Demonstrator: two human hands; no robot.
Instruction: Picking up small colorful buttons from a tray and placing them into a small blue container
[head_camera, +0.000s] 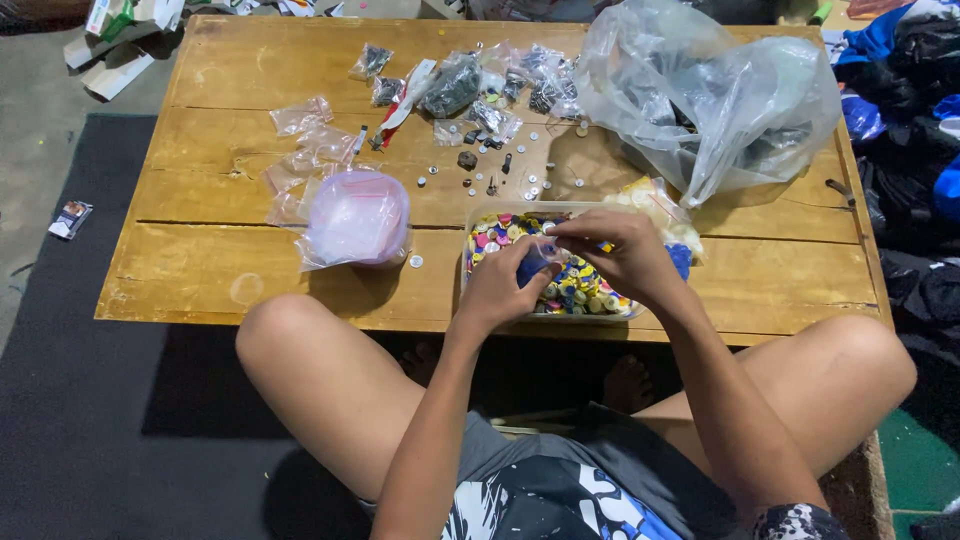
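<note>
The person sits cross-legged at a low wooden tabletop (200, 270) with both hands over one clear tray (482, 222) of colourful buttons, probably pulled to the near edge so it's an easy reach: the left hand (500, 285) has its grip closed around a small clear bag (535, 262) of blue bits, and the right hand (620, 250) pinches the bag's top just above the tray. Further back sit one big clear plastic sack (700, 100), one pinkish bundle of bags (355, 218), roughly five empty little bags (300, 115) on the left, and loose metal studs (500, 165), too many and too small to count.
</note>
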